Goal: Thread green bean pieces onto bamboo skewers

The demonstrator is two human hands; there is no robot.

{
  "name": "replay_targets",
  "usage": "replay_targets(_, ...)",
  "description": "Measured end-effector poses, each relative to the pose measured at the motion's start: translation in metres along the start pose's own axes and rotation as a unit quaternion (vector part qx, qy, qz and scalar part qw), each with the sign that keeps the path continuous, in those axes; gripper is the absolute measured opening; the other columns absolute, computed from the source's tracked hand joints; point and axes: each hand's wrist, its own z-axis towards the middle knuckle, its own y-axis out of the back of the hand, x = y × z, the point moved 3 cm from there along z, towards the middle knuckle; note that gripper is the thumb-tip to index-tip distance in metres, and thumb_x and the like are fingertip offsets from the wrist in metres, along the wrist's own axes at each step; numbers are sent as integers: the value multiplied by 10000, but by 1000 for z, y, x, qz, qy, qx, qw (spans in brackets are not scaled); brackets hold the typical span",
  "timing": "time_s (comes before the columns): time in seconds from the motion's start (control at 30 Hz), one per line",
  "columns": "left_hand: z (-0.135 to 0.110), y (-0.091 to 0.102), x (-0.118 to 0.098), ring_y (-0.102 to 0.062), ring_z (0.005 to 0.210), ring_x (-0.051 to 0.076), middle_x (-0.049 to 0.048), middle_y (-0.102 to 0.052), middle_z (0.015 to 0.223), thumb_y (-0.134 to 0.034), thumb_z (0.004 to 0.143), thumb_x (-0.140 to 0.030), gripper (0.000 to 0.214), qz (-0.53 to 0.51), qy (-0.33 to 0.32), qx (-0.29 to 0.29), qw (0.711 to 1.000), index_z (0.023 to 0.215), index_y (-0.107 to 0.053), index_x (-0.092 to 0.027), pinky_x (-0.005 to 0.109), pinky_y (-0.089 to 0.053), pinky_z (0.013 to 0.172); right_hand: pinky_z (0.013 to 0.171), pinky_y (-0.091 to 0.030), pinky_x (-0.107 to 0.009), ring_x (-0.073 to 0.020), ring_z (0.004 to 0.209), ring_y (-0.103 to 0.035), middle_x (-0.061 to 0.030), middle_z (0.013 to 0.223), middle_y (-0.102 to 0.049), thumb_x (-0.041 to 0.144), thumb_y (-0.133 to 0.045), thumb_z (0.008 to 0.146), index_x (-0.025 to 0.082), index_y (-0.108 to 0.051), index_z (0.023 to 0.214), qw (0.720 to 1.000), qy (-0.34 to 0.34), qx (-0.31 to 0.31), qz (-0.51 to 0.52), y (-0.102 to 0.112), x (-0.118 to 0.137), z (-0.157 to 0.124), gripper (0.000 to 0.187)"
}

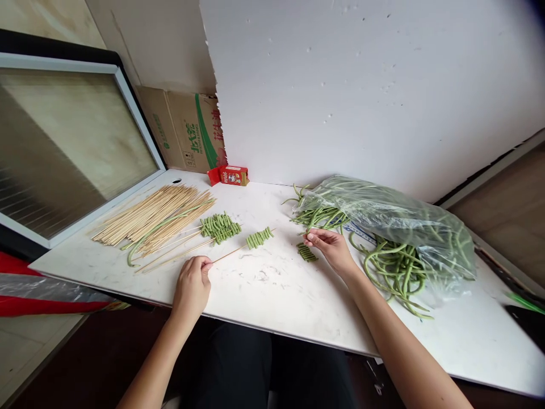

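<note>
My left hand (193,284) pinches the bare end of a thin wooden skewer (229,254). Toward the skewer's far tip sits a row of green long bean (259,238) in tight short lengths. My right hand (327,244) is closed, thumb against fingers, on a bit of long bean (305,233) that barely shows at the fingertips. Just below that hand, a small darker green row of bean lengths (307,253) lies on the white table (272,301). Several filled bean skewers (220,228) lie together, left of the one I hold.
A heap of bare skewers (149,216) covers the left, with a long bean (149,234) across it. On the right, a clear plastic bag (395,210) spills loose long beans (395,267). A small red box (234,175) and a cardboard carton (183,130) stand at the back.
</note>
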Motion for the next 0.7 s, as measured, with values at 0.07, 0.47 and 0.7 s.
replay_targets(0.07,-2,1,0,-714,888,263,70,-744,953,-492,1032,-252,138,-14,18,-3,1000,990,-622,-233,368,-543,792,845,-653,-338,-177,775,-765,-50,897,-827,476,-1026,672,229,-864,937,999,-16,4,28,-1,-3,0,397)
replay_targets(0.47,-4,4,-6,-754,818,227,35,-766,872,-504,1043,-309,165,-59,29,25,997,978,-641,-244,329,-553,748,851,-671,-398,-197,773,-782,-46,895,-835,452,-1043,632,246,-866,978,997,-53,10,52,-7,-9,-2,440)
replay_targets(0.7,-4,3,-5,-749,829,227,39,-765,892,-499,1059,-316,180,-65,21,27,997,994,-649,-241,329,-547,756,835,-650,-369,-191,787,-772,-54,901,-831,501,-1022,657,229,-853,941,998,-62,21,18,-13,-12,-3,428)
